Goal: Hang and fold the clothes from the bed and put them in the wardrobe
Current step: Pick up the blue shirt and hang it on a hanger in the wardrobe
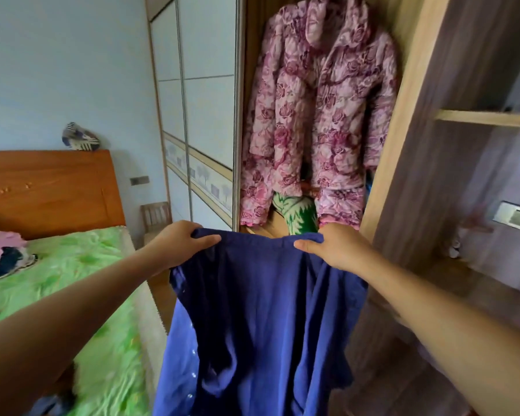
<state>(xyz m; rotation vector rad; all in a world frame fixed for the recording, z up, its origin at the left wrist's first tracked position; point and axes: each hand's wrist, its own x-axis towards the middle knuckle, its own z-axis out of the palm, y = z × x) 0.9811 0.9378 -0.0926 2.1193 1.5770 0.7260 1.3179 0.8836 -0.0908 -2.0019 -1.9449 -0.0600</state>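
A dark blue garment (pixel 258 319) with small white buttons down its left side hangs in front of me, held up by its top edge. My left hand (pixel 177 241) grips the left end of that edge and my right hand (pixel 333 247) grips the right end. Straight ahead is the open wardrobe (pixel 409 94), where a pink floral quilted jacket (pixel 318 109) hangs. Below the jacket a green and white patterned cloth (pixel 297 216) shows. On the bed (pixel 81 265) at the far left lies a small heap of pink and dark clothes (pixel 0 250).
The white sliding wardrobe door (pixel 198 109) stands left of the opening. Wooden shelves (pixel 487 118) fill the right side. A wooden headboard (pixel 51 190) carries a patterned cloth (pixel 80 138). A small wooden stool (pixel 156 216) sits between bed and wardrobe.
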